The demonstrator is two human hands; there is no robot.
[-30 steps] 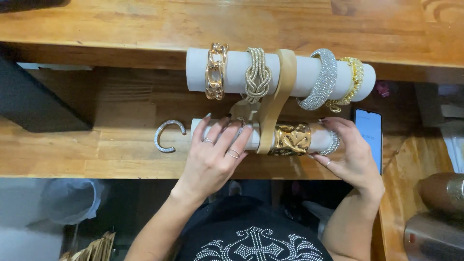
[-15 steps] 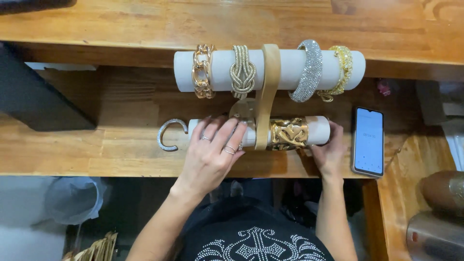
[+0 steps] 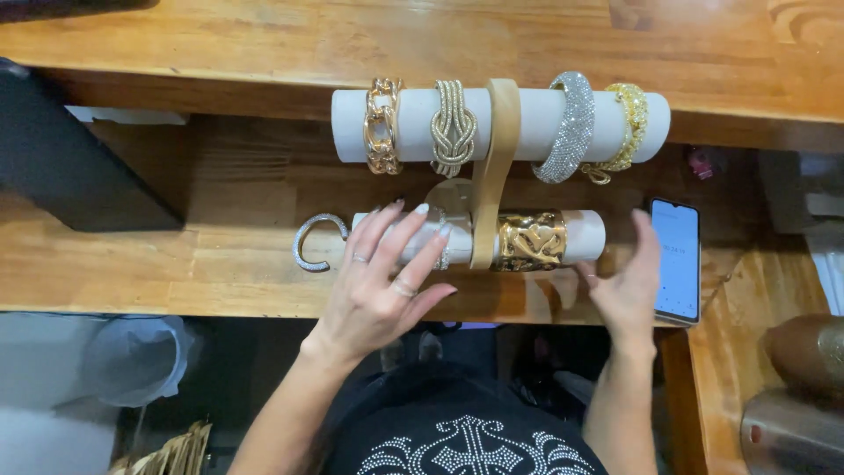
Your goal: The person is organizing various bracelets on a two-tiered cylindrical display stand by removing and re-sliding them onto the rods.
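Warm wooden counter (image 3: 176, 264) ran across the view, with a raised shelf along its far side and a two-tier white bracelet stand set on it. Its far roll (image 3: 527, 123) was well stocked: a gold chain-link bracelet (image 3: 383, 126) at the left, then a gold knot bracelet (image 3: 453, 128), a silver rhinestone bangle (image 3: 571, 127) and a yellow-gold crystal bracelet (image 3: 626, 130) at the right, with a tan strap (image 3: 494, 171) hanging down across both tiers. The near roll (image 3: 585, 236) was thinner, carrying only a wide gold cuff (image 3: 531, 239) just right of the strap and what looked like a slim sparkly band under the fingers, though the view there was poor.

The left hand (image 3: 382, 281) lay spread over the left part of the near roll, fingers open and resting on it, gripping nothing. The right hand (image 3: 626, 286) was open too, palm toward the roll's right end and apparently just clear of it. A silver open bangle (image 3: 315, 242) lay loose on the counter just left of the near roll, not yet on the stand. A smartphone (image 3: 677, 259) sat to the right, screen lit.

By my judgement the dressing was more than half done, with the near tier and the loose bangle left.
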